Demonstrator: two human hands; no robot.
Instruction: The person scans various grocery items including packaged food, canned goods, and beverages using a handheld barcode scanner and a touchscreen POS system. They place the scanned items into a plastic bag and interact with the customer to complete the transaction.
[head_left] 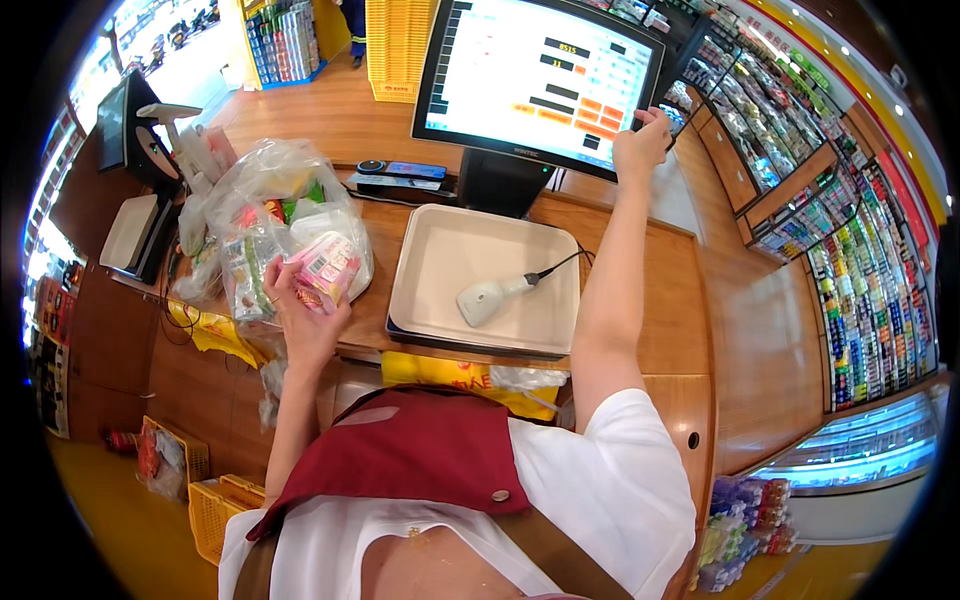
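Note:
My left hand (308, 318) is closed around a pink and white printed package (327, 268) with a barcode facing up. It holds the package at the near right side of a clear plastic bag (235, 220) full of colourful packaged goods. My right hand (642, 145) is raised to the right edge of a lit touchscreen monitor (490, 75). Its fingers are partly bent and apart at the screen's lower right, with nothing seen in them. A white handheld barcode scanner (482, 302) lies in a beige tray (420, 260) between my arms, its cable running to the right.
Behind the bag, a phone-like device (400, 170) lies on the wooden counter (650, 300). A second terminal (125, 125) stands at the far left. Yellow bags (430, 370) hang below the counter edge. Yellow baskets (222, 510) sit low left; stocked shelves (875, 290) line the right.

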